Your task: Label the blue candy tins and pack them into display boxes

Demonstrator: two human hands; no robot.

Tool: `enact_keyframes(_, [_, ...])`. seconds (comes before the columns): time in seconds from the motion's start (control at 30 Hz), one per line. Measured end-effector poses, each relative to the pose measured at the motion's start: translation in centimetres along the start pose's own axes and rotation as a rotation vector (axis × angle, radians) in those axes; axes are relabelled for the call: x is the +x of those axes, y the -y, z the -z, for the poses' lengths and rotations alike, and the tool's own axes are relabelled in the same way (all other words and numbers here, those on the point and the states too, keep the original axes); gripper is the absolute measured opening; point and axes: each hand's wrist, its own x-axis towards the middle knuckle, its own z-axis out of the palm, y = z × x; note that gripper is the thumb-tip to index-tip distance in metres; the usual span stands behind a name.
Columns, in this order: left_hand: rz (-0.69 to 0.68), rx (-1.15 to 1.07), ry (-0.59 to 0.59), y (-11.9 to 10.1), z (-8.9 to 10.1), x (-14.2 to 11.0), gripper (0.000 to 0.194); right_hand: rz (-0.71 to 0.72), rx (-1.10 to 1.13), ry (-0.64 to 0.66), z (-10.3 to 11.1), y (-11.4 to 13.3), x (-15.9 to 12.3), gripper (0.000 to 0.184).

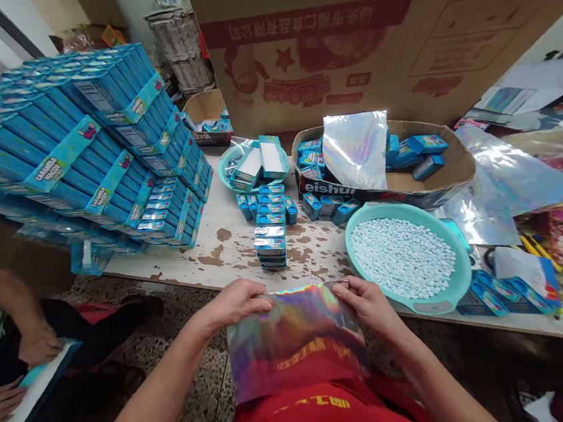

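Note:
My left hand (pixel 243 302) pinches the upper left edge of a see-through iridescent film sheet (pixel 296 347). At the upper right corner, my right hand (pixel 366 301) grips the same sheet between thumb and fingers. The film hangs between both hands in front of my red clothing, just off the table's front edge. Beyond it on the worn white table (pixel 225 250) stands a row of small blue candy boxes (pixel 270 232). To the right of my right hand, a turquoise basin (pixel 435 305) holds many small white candies (pixel 402 259).
Display cartons of blue boxes (pixel 120 161) are piled high at left. An open cardboard tray (pixel 425 194) with loose boxes and film stands behind the basin, before a large carton (pixel 314 46). Another person's hand (pixel 38 344) holds a blue-and-white carton piece at lower left.

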Motion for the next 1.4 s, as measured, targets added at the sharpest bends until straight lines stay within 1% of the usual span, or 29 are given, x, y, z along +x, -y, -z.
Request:
enact_keyframes(0.1, [0.03, -0.114, 0.034, 1.2, 1.1, -0.6, 0.033, 0.006, -0.052, -0.038, -0.4, 0.2, 0.7, 0.044])
enact_keyframes(0.2, [0.046, -0.233, 0.026, 1.9, 1.5, -1.1, 0.028, 0.03, -0.089, -0.064, -0.3, 0.3, 0.8, 0.045])
enact_keyframes(0.33, [0.05, -0.252, -0.067, 3.0, 1.0, -1.7, 0.031, 0.05, -0.129, -0.058, 0.3, 0.3, 0.5, 0.044])
enact_keyframes(0.47, [0.049, -0.208, -0.11, 3.3, -0.1, -2.0, 0.033, 0.017, -0.053, -0.048, 0.6, -0.6, 0.2, 0.042])
enact_keyframes(0.5, [0.052, -0.178, -0.136, 3.3, -0.4, -2.0, 0.034, 0.022, -0.035, -0.044, 0.6, -1.0, 0.3, 0.042])
enact_keyframes(0.57, [0.074, -0.076, -0.224, 3.3, -1.1, -2.0, 0.035, 0.059, -0.042, -0.066, 0.6, -1.8, 0.6, 0.044])
enact_keyframes(0.67, [0.113, 0.098, -0.389, 4.2, -2.5, -1.8, 0.033, 0.147, -0.145, -0.116, 0.6, -3.1, 1.7, 0.044])
enact_keyframes(0.7, [0.113, 0.127, -0.418, 4.7, -3.0, -1.6, 0.032, 0.173, -0.18, -0.119, 0.6, -3.6, 2.1, 0.043])
enact_keyframes(0.77, [0.095, 0.135, -0.419, 6.0, -4.2, -1.0, 0.03, 0.202, -0.227, -0.1, 0.7, -4.5, 3.0, 0.043])
enact_keyframes(0.87, [0.101, 0.156, -0.391, 8.2, -5.8, 0.5, 0.03, 0.193, -0.261, -0.059, 0.9, -5.7, 4.2, 0.046])
enact_keyframes(1.0, [0.087, 0.279, -0.382, 10.4, -6.5, 3.4, 0.03, 0.146, -0.285, -0.046, 1.3, -6.9, 5.5, 0.051])
enact_keyframes(1.07, [0.033, 0.294, -0.354, 11.3, -6.4, 4.8, 0.03, 0.127, -0.288, -0.059, 1.4, -7.3, 6.1, 0.053])
enact_keyframes(1.17, [-0.045, 0.278, -0.307, 12.2, -5.7, 6.5, 0.03, 0.096, -0.277, -0.074, 1.5, -7.7, 6.9, 0.055])
enact_keyframes(1.3, [-0.041, 0.331, -0.256, 13.1, -4.2, 7.8, 0.028, 0.057, -0.25, -0.098, 1.2, -8.5, 7.5, 0.053])
enact_keyframes(1.33, [-0.05, 0.366, -0.268, 13.3, -4.0, 8.0, 0.029, 0.05, -0.242, -0.109, 1.1, -8.7, 7.5, 0.052])
enact_keyframes(1.4, [-0.112, 0.473, -0.345, 13.6, -3.9, 8.2, 0.034, 0.04, -0.226, -0.137, 0.9, -9.0, 7.4, 0.052])
